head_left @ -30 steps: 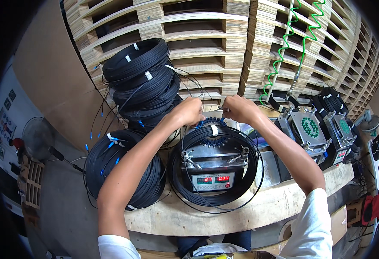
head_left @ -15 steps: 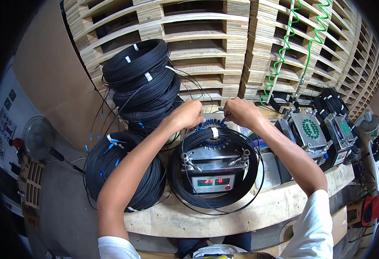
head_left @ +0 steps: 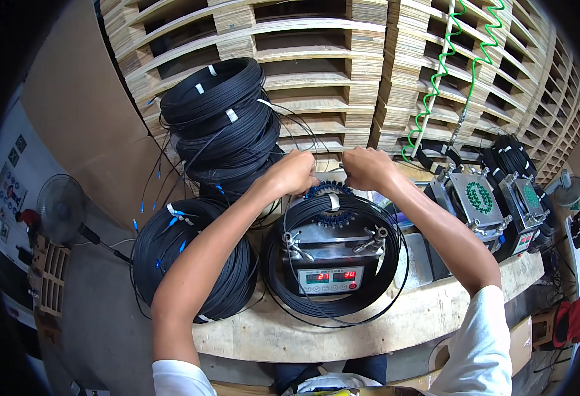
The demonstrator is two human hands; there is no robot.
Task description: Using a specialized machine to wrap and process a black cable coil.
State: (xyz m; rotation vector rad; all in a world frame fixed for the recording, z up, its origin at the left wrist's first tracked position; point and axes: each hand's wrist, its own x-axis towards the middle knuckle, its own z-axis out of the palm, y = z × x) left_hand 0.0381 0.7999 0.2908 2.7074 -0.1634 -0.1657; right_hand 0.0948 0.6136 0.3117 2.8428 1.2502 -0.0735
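Note:
A fibre polishing machine (head_left: 329, 251) with a lit display panel stands on the bench in front of me. Blue connectors (head_left: 344, 189) form a ring on its top plate. A coil of black cable (head_left: 283, 294) hangs around the machine, with a white tie at its top. My left hand (head_left: 295, 173) is closed at the left back edge of the connector ring. Across from it, my right hand (head_left: 369, 169) is closed just above the ring's right back side. Both sets of fingertips are mostly hidden, so whatever they pinch cannot be made out.
Tall stacks of black cable coils (head_left: 220, 142) rise at the left, beside another coil (head_left: 144, 254) with blue-tipped ends. Two similar machines with green connectors (head_left: 480, 198) stand at the right. Wooden pallets (head_left: 303, 69) back the bench (head_left: 263, 344). A fan (head_left: 62, 204) is far left.
My right hand has lifted slightly away from the connector ring, its fingers curling in. The left hand stays near the ring. The right-hand readout on the machine's display has changed.

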